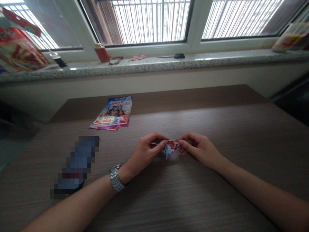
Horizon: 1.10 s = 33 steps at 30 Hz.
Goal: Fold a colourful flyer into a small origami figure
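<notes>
A small piece of folded, printed paper, red, white and blue, is held between both hands above the wooden table. My left hand, with a metal watch on its wrist, pinches the left end of the paper between thumb and fingers. At the right end, my right hand grips it the same way. One pointed blue part of the paper hangs down near my left fingertips. The fingertips hide the paper's two ends.
Printed leaflets lie stacked at the back left. A blurred dark flat object is beside my left forearm. On the stone sill are a red lighter-like item, pink pieces, dark-handled scissors and packages.
</notes>
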Motion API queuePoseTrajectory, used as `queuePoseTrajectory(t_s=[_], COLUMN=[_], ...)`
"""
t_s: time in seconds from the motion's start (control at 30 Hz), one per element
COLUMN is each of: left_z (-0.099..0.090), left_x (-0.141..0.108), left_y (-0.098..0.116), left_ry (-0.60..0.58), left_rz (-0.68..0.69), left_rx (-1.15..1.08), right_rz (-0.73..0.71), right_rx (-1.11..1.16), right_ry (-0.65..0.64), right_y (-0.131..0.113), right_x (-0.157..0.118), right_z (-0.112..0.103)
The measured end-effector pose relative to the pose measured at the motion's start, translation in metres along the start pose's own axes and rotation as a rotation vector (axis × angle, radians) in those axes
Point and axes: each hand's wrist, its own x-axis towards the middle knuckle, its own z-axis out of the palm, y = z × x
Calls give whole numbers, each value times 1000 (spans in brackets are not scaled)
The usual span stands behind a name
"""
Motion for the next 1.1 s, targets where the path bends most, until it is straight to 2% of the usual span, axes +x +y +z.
queuePoseTrajectory(t_s=[0.37,1.1], left_z=[1,-1], left_x=[-1,-1], left_y=[-1,6], left_ry=[-15,10], left_rz=[-15,5], left_rx=[-62,85], right_rz=[-1,1], right_rx=[-15,15], right_ry=[-5,-13], right_y=[2,6], right_x=[0,0], right_z=[0,2])
